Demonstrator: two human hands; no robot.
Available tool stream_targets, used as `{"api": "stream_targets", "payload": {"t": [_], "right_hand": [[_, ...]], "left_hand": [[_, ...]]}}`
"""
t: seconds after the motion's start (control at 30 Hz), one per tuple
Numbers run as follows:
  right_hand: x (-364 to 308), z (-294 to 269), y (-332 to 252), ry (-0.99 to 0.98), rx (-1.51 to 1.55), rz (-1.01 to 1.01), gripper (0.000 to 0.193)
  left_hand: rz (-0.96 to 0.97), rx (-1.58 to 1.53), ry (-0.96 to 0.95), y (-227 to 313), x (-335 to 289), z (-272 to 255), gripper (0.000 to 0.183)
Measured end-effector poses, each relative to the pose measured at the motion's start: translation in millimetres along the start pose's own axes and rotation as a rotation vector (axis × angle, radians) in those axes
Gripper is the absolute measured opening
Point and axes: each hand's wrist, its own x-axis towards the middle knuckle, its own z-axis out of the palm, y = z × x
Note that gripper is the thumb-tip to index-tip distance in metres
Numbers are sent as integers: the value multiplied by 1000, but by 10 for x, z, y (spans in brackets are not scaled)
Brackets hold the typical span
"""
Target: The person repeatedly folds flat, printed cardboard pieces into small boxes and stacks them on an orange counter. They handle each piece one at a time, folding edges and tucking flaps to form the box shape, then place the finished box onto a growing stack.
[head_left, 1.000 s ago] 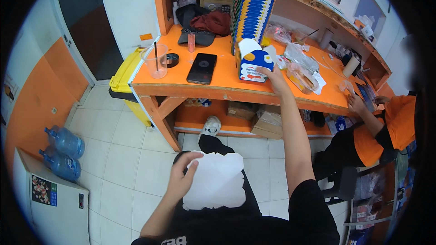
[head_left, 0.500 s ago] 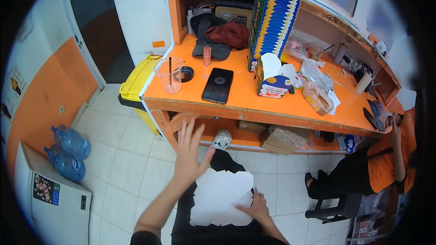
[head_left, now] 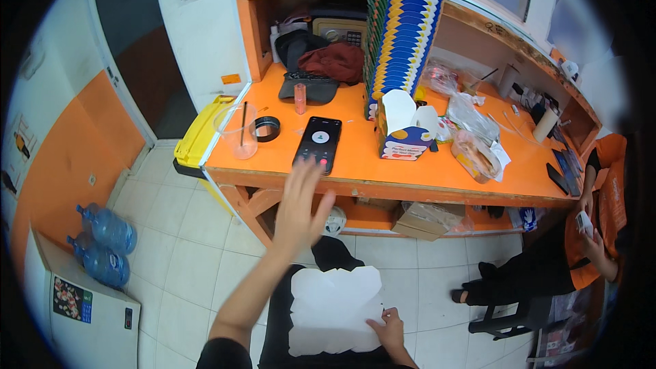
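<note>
A flat white carton blank (head_left: 331, 311) with notched edges lies across my lap. My right hand (head_left: 388, 331) pinches its right edge, thumb on top. My left hand (head_left: 298, 208) is stretched out with its fingers apart, just at the front edge of the orange counter (head_left: 273, 169). Its fingertips overlap the near end of a black phone (head_left: 319, 138) lying there with a lit screen; whether they touch it I cannot tell. Further right stands one folded food box (head_left: 404, 147) with its flaps up. Behind it rises a tall stack of patterned cartons (head_left: 408, 20).
On the counter's left are a clear plastic cup (head_left: 240, 140), a black tape roll (head_left: 267, 128) and a pink tube (head_left: 300, 99). Plastic bags (head_left: 473, 116) lie to the right. A yellow bin (head_left: 205, 130) adjoins the counter. A person in an orange vest (head_left: 601, 208) sits at right.
My left hand has moved forward and right to the phone. The phone's screen has brightened. My right hand still holds the carton blank. The person at right has lowered their hands.
</note>
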Motion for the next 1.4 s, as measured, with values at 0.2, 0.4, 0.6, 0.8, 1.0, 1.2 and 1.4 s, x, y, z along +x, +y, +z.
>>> {"api": "stream_targets", "payload": {"t": [0.2, 0.4, 0.6, 0.8, 1.0, 1.2, 1.4], "right_hand": [[153, -251, 78, -126, -221, -91, 38], [335, -449, 79, -249, -176, -109, 33], [56, -801, -395, -248, -258, -214, 33], [181, -774, -441, -797, 454, -79, 35], [109, -441, -350, -326, -364, -297, 31], [206, -256, -421, -513, -291, -222, 32], [243, -267, -369, -763, 748, 198, 42]], "left_hand": [[-211, -470, -543, 519, -1618, 28, 25], [-316, -513, -1155, 577, -2275, 149, 73], [-188, -336, -1085, 952, -2216, 39, 102], [-69, -219, -1083, 1148, -2065, -33, 87], [-562, -383, -1062, 1047, -2140, -371, 30], [-384, -340, -1012, 1030, -2283, -280, 17], [-361, -224, -855, 1204, -2190, -445, 37]]}}
